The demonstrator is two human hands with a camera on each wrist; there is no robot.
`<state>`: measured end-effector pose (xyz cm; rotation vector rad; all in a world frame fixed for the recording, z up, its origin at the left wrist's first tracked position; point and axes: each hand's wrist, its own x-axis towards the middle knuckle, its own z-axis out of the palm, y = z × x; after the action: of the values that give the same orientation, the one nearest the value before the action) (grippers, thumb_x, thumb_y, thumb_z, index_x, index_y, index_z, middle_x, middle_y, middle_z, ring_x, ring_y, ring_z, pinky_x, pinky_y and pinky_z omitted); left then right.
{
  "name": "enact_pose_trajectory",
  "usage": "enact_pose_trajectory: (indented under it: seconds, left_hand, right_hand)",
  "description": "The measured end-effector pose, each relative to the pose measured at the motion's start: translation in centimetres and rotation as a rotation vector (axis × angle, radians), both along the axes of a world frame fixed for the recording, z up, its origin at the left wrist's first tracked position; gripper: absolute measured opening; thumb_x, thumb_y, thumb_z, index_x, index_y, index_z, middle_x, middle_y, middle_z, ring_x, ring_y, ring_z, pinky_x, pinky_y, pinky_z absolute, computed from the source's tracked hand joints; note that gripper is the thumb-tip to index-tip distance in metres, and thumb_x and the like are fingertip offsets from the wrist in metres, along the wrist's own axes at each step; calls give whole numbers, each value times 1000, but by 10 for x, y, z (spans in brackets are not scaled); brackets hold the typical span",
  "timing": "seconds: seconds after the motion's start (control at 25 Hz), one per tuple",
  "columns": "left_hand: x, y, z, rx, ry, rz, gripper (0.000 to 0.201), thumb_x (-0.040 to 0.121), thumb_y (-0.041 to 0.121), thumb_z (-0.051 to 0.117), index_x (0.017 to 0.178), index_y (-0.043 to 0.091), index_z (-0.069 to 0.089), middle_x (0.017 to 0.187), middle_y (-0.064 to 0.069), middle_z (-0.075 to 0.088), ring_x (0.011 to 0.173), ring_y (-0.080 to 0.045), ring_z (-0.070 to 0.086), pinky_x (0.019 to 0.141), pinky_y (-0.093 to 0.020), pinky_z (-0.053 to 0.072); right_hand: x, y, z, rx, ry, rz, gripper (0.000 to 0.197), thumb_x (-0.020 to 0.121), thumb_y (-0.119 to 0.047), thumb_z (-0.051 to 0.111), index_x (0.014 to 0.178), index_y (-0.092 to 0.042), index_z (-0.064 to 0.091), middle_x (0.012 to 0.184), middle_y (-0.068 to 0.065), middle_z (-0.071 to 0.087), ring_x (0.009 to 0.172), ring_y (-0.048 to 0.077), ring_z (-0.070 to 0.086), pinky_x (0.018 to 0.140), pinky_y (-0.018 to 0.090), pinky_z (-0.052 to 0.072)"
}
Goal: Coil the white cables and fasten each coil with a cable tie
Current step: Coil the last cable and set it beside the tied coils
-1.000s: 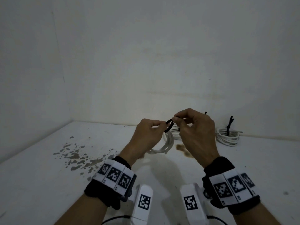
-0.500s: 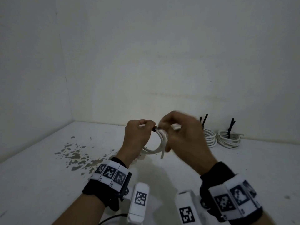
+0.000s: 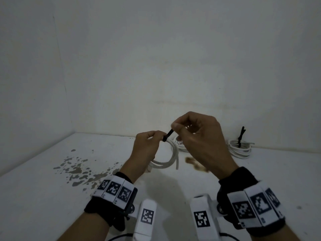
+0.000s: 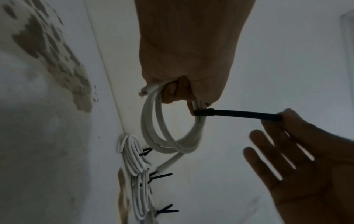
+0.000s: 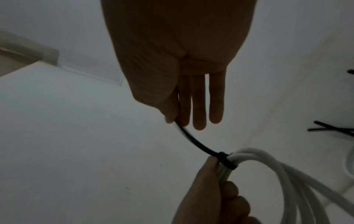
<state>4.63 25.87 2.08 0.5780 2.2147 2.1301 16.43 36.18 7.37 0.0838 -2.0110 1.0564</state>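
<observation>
Left hand (image 3: 147,145) grips white coil (image 3: 171,157); right hand (image 3: 196,136) pinches cable tie (image 3: 167,135) tail, cinching (nearly done). Tied coils (image 4: 134,174) wait on surface (image 3: 43,197).

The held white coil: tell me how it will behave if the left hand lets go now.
The coil probably stays looped: the tie already cinches it. Its free end juts out straight, suggesting stiff, springy cable. It hangs easily from the left hand, so likely light.

White cable coil (image 3: 169,158) held above the table; black cable tie (image 3: 167,135) cinched around its top strands.
</observation>
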Motion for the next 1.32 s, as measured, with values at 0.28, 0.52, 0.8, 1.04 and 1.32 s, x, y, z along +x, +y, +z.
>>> enact_pose_trajectory:
  seconds: [0.28, 0.52, 0.8, 1.04, 1.32]
  left_hand:
    - [-15, -2, 2, 362, -548, -158, 24, 96, 39, 54, 92, 15, 54, 46, 6, 21, 35, -10, 19, 35, -20, 20]
    - [-26, -4, -2, 430, -605, -248, 28, 94, 32, 43, 79, 13, 57, 47, 1, 42, 41, -13, 36, 44, -22, 33]
    - [-32, -7, -28, 171, -548, -222, 26, 100, 18, 47, 108, 4, 67, 99, -10, 68, 89, -22, 63, 81, -38, 55]
    - [-72, 11, -51, 20, -525, 3, 19, 92, 17, 66, 81, 1, 65, 78, -15, 65, 64, -23, 60, 53, -26, 54]
    - [-145, 41, -64, -149, -472, 69, 23, 90, 10, 68, 80, -11, 65, 64, -18, 66, 39, -18, 60, 52, -24, 54]
  right_hand:
    - [-24, 14, -49, 61, -416, -175, 32, 97, -37, 56, 122, -18, 61, 115, -1, 69, 102, 16, 66, 89, 35, 53]
    - [-41, 14, -72, -422, -462, -16, 19, 92, -10, 65, 111, -5, 65, 81, 18, 74, 66, 25, 71, 64, 38, 60]
    - [-78, 35, -100, -803, -418, -81, 17, 93, -4, 63, 101, 11, 66, 70, 21, 69, 61, 29, 69, 55, 31, 58]
    - [-117, 41, -103, -667, -587, -157, 19, 90, -6, 67, 90, -8, 48, 79, 22, 65, 51, 26, 63, 49, 37, 57]
    - [-161, 46, -107, -390, -723, -217, 24, 80, -22, 60, 63, -6, 58, 52, 8, 55, 49, 28, 57, 61, 41, 58]
